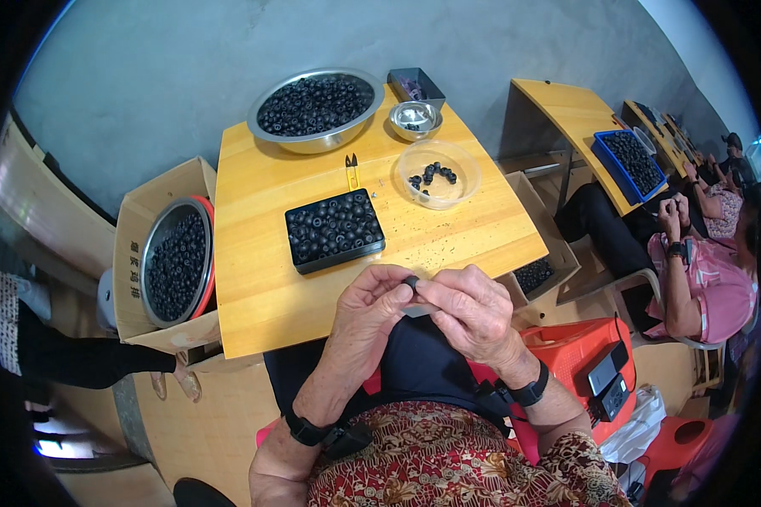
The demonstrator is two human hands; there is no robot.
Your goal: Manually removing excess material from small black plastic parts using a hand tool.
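Just beyond the table's near edge, my left hand (365, 314) and my right hand (475, 317) meet over my lap. Between their fingertips they pinch a small black ring-shaped part (411, 282). Its finer detail is too small to make out. Closest to my hands stands a black rectangular tray (343, 261) full of similar black parts. Behind it lie yellow-handled thread snips (353, 176). To the right is a clear plastic bowl (473, 191) with several black parts inside.
A large metal basin (325, 144) heaped with black parts, a small metal bowl (429, 133) and a grey box (435, 95) stand at the back of the wooden table (262, 287). A cardboard box (131, 287) is at left. Another person (693, 279) sits at right beside a blue tray (617, 179).
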